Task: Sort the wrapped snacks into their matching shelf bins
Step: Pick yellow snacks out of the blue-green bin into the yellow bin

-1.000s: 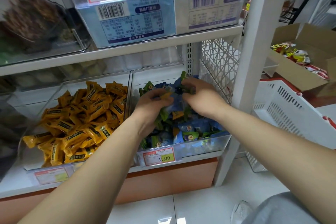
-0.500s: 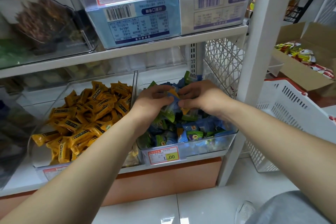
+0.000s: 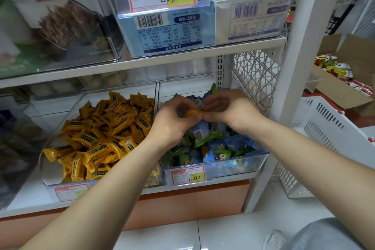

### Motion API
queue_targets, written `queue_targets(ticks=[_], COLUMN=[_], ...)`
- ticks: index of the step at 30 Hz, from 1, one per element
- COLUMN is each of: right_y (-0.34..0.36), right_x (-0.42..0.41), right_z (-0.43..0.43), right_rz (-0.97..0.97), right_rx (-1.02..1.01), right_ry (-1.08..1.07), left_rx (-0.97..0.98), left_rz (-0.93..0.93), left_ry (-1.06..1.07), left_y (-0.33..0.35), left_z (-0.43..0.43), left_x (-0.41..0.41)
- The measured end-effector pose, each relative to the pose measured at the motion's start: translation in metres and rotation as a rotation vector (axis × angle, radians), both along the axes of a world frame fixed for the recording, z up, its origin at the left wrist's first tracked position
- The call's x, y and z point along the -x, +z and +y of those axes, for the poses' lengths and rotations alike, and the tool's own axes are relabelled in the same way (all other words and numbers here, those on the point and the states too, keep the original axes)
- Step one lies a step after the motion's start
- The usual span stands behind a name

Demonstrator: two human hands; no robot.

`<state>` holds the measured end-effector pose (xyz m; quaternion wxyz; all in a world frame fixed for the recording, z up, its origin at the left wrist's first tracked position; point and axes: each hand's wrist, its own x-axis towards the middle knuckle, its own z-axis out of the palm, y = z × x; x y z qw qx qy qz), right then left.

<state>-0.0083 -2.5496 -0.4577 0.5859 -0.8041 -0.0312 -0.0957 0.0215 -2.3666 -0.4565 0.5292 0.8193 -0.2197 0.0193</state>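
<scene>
Two clear bins stand side by side on the lower shelf. The left bin [image 3: 50, 180] holds a heap of yellow wrapped snacks [image 3: 105, 134]. The right bin [image 3: 243, 163] holds mixed blue and green wrapped snacks [image 3: 211, 148]. Above the right bin, my left hand [image 3: 172, 119] and my right hand [image 3: 229, 109] meet, and both pinch one small orange-yellow wrapped snack [image 3: 192, 112] between their fingertips. Most of that snack is hidden by my fingers.
A white shelf post [image 3: 294, 79] rises just right of the bins, with a white lattice panel [image 3: 253, 75] behind it. Further right stand a white plastic basket [image 3: 324, 138] and an open cardboard box [image 3: 345, 87] of snack packs. Boxes fill the upper shelf [image 3: 142, 63].
Both hands have lifted out of the blue and green pile and come together. They now hold an orange-yellow snack above the right bin, where before they dug among the wrappers.
</scene>
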Motion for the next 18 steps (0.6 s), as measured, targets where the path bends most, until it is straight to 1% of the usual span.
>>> queue_targets(ticks=[2, 7, 10, 12, 14, 15, 17, 18], right_y=[-0.003, -0.013, -0.017, -0.017, -0.015, -0.014, -0.012, -0.011], right_x=[0.000, 0.002, 0.003, 0.004, 0.003, 0.003, 0.002, 0.002], right_z=[0.004, 0.014, 0.016, 0.015, 0.014, 0.014, 0.014, 0.015], right_rz=[0.015, 0.029, 0.058, 0.069, 0.073, 0.074, 0.090, 0.110], right_rx=[0.053, 0.458, 0.573, 0.576, 0.548, 0.544, 0.559, 0.586], right_ry=[0.005, 0.022, 0.065, 0.082, 0.096, 0.109, 0.156, 0.187], left_rx=[-0.022, -0.132, -0.183, -0.219, -0.332, -0.422, -0.627, -0.689], left_rz=[-0.036, -0.208, -0.291, -0.332, -0.379, -0.384, -0.338, -0.318], left_ry=[0.024, 0.069, 0.154, 0.260, 0.344, 0.359, 0.358, 0.353], left_y=[0.001, 0.016, 0.029, 0.034, 0.032, 0.030, 0.025, 0.023], left_z=[0.001, 0.021, 0.051, 0.074, 0.094, 0.102, 0.113, 0.115], left_x=[0.000, 0.004, 0.002, -0.003, -0.007, -0.009, -0.010, -0.009])
